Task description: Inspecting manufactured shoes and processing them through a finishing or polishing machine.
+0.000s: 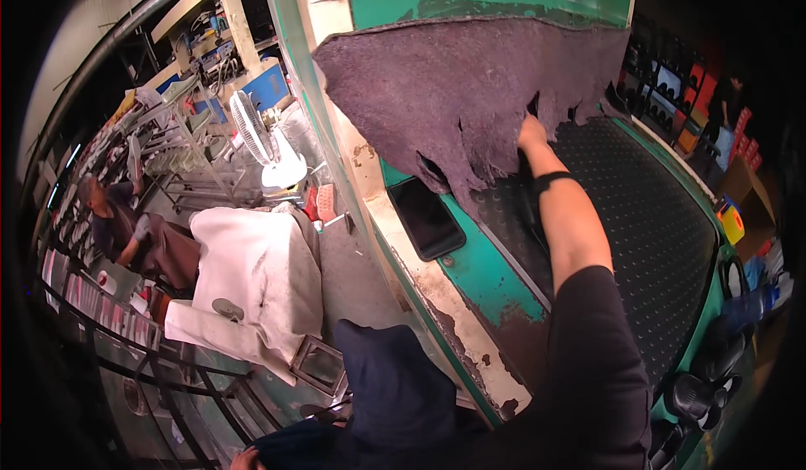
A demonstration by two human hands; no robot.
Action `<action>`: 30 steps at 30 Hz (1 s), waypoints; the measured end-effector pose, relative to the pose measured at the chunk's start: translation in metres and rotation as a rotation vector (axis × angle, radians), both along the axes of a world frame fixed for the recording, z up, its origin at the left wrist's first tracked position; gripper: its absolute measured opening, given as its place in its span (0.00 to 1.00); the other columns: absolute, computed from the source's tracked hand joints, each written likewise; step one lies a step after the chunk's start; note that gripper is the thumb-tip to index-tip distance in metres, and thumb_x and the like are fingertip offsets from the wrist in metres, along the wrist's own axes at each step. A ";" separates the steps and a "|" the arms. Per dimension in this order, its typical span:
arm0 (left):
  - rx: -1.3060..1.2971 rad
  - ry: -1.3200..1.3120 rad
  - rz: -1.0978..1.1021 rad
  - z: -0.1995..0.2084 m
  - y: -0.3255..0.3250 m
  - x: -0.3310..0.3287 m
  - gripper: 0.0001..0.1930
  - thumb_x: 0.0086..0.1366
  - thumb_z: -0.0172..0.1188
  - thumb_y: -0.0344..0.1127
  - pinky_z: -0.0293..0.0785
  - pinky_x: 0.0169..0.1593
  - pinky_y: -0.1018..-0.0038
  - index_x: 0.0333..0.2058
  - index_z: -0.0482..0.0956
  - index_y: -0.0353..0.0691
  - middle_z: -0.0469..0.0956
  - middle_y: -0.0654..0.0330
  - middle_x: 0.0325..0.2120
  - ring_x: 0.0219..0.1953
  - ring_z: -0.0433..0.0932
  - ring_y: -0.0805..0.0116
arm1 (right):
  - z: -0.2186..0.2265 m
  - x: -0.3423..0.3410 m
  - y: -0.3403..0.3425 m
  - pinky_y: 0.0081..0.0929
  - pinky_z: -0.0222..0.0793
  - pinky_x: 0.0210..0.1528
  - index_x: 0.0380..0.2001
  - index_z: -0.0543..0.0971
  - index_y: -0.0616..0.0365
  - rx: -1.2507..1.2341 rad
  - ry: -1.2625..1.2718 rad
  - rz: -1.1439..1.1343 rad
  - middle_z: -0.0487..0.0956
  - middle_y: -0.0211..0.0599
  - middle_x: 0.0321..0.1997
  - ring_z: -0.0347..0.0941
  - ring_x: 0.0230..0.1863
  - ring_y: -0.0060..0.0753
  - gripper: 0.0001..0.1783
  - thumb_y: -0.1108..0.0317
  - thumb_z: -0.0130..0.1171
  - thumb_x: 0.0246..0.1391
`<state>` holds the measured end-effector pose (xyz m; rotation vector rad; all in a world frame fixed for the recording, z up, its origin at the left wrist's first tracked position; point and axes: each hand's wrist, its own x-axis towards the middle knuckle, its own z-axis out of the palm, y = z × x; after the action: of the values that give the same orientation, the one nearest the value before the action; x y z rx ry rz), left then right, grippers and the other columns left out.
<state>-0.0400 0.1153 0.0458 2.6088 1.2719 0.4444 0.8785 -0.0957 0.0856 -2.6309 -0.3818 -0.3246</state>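
Before you stands a green metal worktop [497, 277] with a chipped cream left edge, its right part covered by a black dotted mat [646, 206]. Along the worktop's far edge spreads a wide purple-brown hide [470, 84] with a ragged, slit near side; its left end overlaps the cream edge, and its tatters come down onto the mat. A black, glossy, flat rectangular device [428, 220] lies by the worktop's left edge, just beyond the hide's lowest tatters. Your right hand [532, 133] is at the hide's ragged side, near a slit; it looks narrow, fingers drawn in, but you cannot tell from here whether they pinch the hide. Your left hand [246, 459] shows only in part, low and well left of the worktop, its state unclear. The step in hand seems to be handling that torn side; moving it would call for a sure pinch on sound material.
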 end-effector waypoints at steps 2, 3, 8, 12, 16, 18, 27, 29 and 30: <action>-0.062 0.028 0.049 0.005 0.001 0.003 0.12 0.66 0.60 0.36 0.76 0.47 0.60 0.42 0.83 0.36 0.83 0.45 0.36 0.39 0.82 0.46 | 0.009 0.000 0.023 0.39 0.65 0.67 0.67 0.64 0.59 -0.130 0.056 0.001 0.68 0.52 0.70 0.67 0.69 0.50 0.39 0.54 0.57 0.55; -0.072 0.003 0.012 0.007 0.001 0.005 0.12 0.66 0.60 0.36 0.77 0.48 0.60 0.43 0.83 0.36 0.83 0.45 0.37 0.41 0.82 0.47 | 0.014 -0.001 0.028 0.40 0.65 0.68 0.68 0.63 0.59 -0.232 0.035 0.047 0.66 0.51 0.71 0.66 0.69 0.49 0.39 0.55 0.57 0.55; -0.072 0.098 -0.154 0.011 0.010 0.029 0.15 0.66 0.58 0.38 0.76 0.53 0.56 0.48 0.82 0.38 0.82 0.45 0.43 0.47 0.80 0.42 | 0.031 -0.026 0.017 0.42 0.65 0.68 0.67 0.63 0.63 -0.259 0.104 0.095 0.70 0.53 0.68 0.67 0.69 0.51 0.39 0.54 0.56 0.55; 0.018 0.030 -0.332 0.010 0.021 0.030 0.16 0.66 0.57 0.36 0.75 0.54 0.56 0.49 0.81 0.39 0.81 0.45 0.46 0.48 0.79 0.42 | 0.050 -0.106 -0.016 0.40 0.65 0.67 0.70 0.57 0.66 -0.303 0.167 -0.008 0.69 0.60 0.67 0.66 0.69 0.53 0.52 0.45 0.62 0.50; -0.107 0.039 -0.134 0.016 0.002 -0.023 0.12 0.68 0.58 0.35 0.76 0.51 0.60 0.47 0.83 0.38 0.83 0.47 0.42 0.45 0.81 0.45 | 0.085 -0.239 -0.109 0.40 0.68 0.64 0.73 0.52 0.62 -0.245 0.209 0.163 0.77 0.63 0.57 0.74 0.61 0.57 0.71 0.34 0.73 0.33; -0.261 0.007 0.072 0.025 -0.012 -0.052 0.12 0.69 0.59 0.34 0.76 0.50 0.63 0.45 0.83 0.35 0.84 0.46 0.39 0.43 0.82 0.49 | 0.090 -0.291 -0.150 0.39 0.69 0.61 0.72 0.55 0.60 -0.344 0.191 0.126 0.79 0.62 0.53 0.76 0.58 0.58 0.68 0.34 0.72 0.34; -0.155 -0.631 -0.281 0.010 0.052 0.035 0.09 0.65 0.54 0.22 0.74 0.51 0.68 0.40 0.82 0.29 0.84 0.51 0.38 0.43 0.82 0.59 | 0.062 -0.309 -0.170 0.24 0.69 0.43 0.43 0.80 0.60 0.508 0.387 0.069 0.80 0.29 0.36 0.74 0.37 0.25 0.27 0.55 0.74 0.43; -0.444 -0.761 -0.368 -0.001 0.043 0.076 0.10 0.66 0.55 0.22 0.76 0.52 0.70 0.43 0.83 0.30 0.85 0.52 0.40 0.46 0.83 0.63 | 0.075 -0.332 -0.168 0.26 0.72 0.46 0.46 0.81 0.60 0.772 0.506 0.042 0.82 0.33 0.39 0.77 0.38 0.29 0.27 0.53 0.71 0.46; -0.740 -0.930 -0.451 -0.001 0.029 0.100 0.13 0.66 0.55 0.21 0.76 0.52 0.71 0.47 0.82 0.31 0.84 0.53 0.42 0.47 0.83 0.63 | 0.082 -0.346 -0.156 0.27 0.73 0.47 0.48 0.80 0.60 0.969 0.540 -0.038 0.83 0.36 0.41 0.78 0.38 0.32 0.28 0.51 0.69 0.49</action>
<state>0.0600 0.1446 0.0447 1.6205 0.3888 0.7732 0.5327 -0.2521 0.1678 -1.6681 0.0281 0.1728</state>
